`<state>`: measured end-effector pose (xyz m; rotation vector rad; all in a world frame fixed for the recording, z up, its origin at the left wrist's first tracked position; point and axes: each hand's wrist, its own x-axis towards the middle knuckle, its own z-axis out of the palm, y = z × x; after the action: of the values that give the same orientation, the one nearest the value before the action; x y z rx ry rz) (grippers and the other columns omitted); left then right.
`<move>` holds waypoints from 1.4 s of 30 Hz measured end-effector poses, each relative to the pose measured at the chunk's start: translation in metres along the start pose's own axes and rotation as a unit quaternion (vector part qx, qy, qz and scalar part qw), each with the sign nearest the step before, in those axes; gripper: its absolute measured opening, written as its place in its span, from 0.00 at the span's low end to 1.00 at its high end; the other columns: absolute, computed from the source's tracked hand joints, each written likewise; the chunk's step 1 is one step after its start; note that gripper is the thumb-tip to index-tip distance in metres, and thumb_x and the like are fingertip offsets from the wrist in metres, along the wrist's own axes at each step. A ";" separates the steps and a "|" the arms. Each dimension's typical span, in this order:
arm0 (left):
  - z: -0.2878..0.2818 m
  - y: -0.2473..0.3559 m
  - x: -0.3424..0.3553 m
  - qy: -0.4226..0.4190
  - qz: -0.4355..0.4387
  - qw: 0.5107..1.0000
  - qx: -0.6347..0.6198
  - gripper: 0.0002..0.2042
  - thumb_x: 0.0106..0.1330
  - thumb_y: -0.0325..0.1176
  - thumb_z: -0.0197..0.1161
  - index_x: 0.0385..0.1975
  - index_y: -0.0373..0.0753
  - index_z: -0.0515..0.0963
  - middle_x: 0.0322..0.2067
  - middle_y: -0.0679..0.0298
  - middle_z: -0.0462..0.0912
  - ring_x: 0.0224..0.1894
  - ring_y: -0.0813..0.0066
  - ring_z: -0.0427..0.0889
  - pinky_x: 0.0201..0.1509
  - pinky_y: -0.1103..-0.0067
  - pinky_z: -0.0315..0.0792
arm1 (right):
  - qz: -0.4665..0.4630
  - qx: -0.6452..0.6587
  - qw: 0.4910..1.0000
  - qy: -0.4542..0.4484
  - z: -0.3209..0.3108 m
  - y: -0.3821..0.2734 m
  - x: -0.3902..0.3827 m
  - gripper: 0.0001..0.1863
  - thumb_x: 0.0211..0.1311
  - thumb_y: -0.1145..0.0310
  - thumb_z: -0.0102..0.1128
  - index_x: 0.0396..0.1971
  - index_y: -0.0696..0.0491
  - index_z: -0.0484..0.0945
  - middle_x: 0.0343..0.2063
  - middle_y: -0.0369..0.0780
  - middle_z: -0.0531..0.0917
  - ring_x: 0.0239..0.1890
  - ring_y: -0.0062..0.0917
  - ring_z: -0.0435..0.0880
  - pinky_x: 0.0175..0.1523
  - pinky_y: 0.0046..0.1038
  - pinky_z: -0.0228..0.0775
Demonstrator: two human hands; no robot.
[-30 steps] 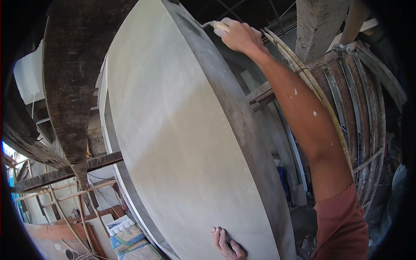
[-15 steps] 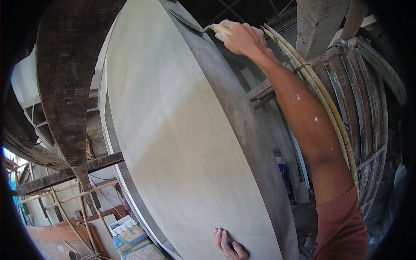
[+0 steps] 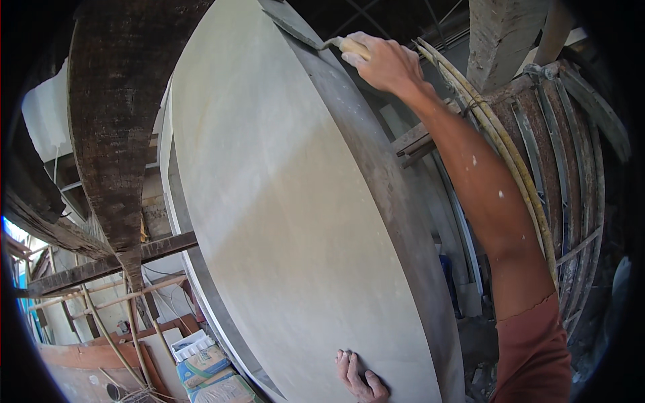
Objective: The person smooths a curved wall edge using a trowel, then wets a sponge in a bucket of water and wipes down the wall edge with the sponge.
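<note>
A tall smooth grey plastered surface fills the middle, its darker narrow side running down the right. High on that side, my right hand grips the pale handle of a metal trowel, whose long blade lies along the upper corner edge. My right forearm, flecked with white, reaches up from the lower right. At the bottom, my left hand rests with bent, spread fingers on the plastered face, holding nothing.
A dark timber beam hangs at the left, crossed by a bar. Bamboo poles and stacked sacks are lower left. Right are a concrete-like post, yellowish bent poles and rusty slatted panels.
The trowel blade shows more along the upper edge than a second ago, and my right hand has dropped slightly. The whole view has shifted a little. My left hand stays on the surface.
</note>
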<state>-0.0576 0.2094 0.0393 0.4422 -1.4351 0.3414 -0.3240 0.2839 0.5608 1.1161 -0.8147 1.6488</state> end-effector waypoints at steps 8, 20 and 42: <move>0.010 -0.006 0.005 0.014 0.015 1.000 -0.007 0.24 0.71 0.30 0.46 0.64 0.23 0.66 0.66 0.42 0.61 0.72 0.44 0.60 0.77 0.51 0.52 | 0.103 0.039 0.993 0.051 -0.011 0.021 -0.053 0.22 0.66 0.48 0.59 0.56 0.40 0.79 0.42 0.46 0.88 0.46 0.47 0.86 0.53 0.45 0.75; 0.003 -0.008 0.009 0.030 0.018 0.999 0.014 0.25 0.68 0.29 0.47 0.63 0.23 0.67 0.65 0.42 0.63 0.72 0.43 0.60 0.76 0.51 0.52 | -0.024 0.074 0.996 0.034 -0.038 0.021 -0.156 0.22 0.65 0.57 0.64 0.59 0.44 0.79 0.43 0.43 0.88 0.44 0.44 0.87 0.48 0.40 0.78; 0.002 -0.006 0.009 0.001 0.009 0.999 0.037 0.27 0.72 0.32 0.44 0.66 0.21 0.60 0.69 0.38 0.57 0.74 0.45 0.55 0.77 0.56 0.51 | 0.009 0.067 0.998 0.002 -0.029 0.028 -0.153 0.24 0.66 0.53 0.62 0.60 0.41 0.77 0.47 0.43 0.87 0.48 0.44 0.86 0.52 0.41 0.77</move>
<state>-0.0553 0.2027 0.0482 0.4891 -1.4295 0.4092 -0.3392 0.2490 0.4070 1.2002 -0.7214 1.7423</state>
